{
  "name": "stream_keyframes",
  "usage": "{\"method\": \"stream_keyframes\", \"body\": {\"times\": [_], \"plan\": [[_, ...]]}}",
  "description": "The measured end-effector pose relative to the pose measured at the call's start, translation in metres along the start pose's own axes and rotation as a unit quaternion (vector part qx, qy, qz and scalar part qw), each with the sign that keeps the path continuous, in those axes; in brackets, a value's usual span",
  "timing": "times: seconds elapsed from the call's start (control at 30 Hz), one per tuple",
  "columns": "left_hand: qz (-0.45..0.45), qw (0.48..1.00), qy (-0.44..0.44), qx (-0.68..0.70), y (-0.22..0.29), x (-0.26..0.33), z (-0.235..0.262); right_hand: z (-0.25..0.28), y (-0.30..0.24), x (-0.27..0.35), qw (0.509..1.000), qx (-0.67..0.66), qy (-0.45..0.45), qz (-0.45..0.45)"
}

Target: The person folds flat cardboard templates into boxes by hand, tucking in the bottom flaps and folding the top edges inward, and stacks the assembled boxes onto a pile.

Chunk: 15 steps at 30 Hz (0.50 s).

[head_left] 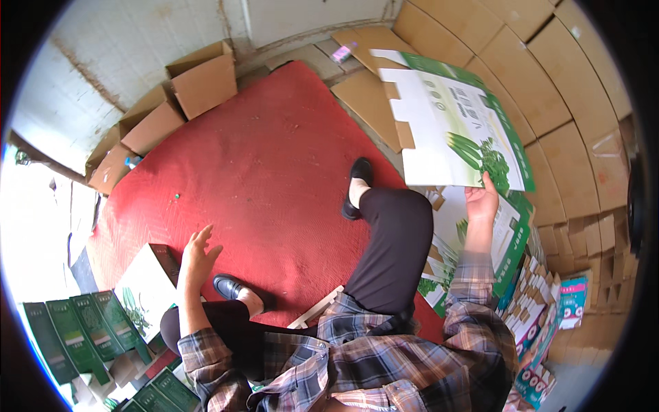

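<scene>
Flat carton [446,127]: white-faced, green-bordered, printed with long green stalks and leaves; left edge notched. Found at right, partly over another flat carton [506,223]. Its near edge is pinched by the right hand [483,201]; the left hand [199,255] is held well apart, fingers spread. The right side is bounded by stacked brown boxes [552,86], the upper left by 3 open boxes [204,90]. Open room is given between by the red mat [240,175].

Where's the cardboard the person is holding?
In the head view, the white-and-green cardboard sheet is at the upper right, its lower edge in the right hand, near the stacked brown boxes.
</scene>
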<state>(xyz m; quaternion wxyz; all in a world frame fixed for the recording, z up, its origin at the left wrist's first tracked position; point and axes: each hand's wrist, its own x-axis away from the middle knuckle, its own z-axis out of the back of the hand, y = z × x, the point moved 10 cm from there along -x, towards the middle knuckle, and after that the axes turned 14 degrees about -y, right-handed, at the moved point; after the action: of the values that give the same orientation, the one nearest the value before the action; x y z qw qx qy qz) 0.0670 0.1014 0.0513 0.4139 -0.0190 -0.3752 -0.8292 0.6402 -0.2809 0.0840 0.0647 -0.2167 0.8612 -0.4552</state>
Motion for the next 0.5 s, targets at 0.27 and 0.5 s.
{"method": "stream_keyframes", "body": {"times": [0.27, 0.5], "plan": [[-0.031, 0.944, 0.177, 0.276, -0.029, 0.002, 0.051, -0.14, 0.072, -0.007, 0.96, 0.058, -0.178, -0.21], [-0.142, 0.845, 0.237, 0.458, -0.052, 0.041, 0.101, -0.228, 0.159, 0.011, 0.846, 0.041, -0.326, -0.42]]}}
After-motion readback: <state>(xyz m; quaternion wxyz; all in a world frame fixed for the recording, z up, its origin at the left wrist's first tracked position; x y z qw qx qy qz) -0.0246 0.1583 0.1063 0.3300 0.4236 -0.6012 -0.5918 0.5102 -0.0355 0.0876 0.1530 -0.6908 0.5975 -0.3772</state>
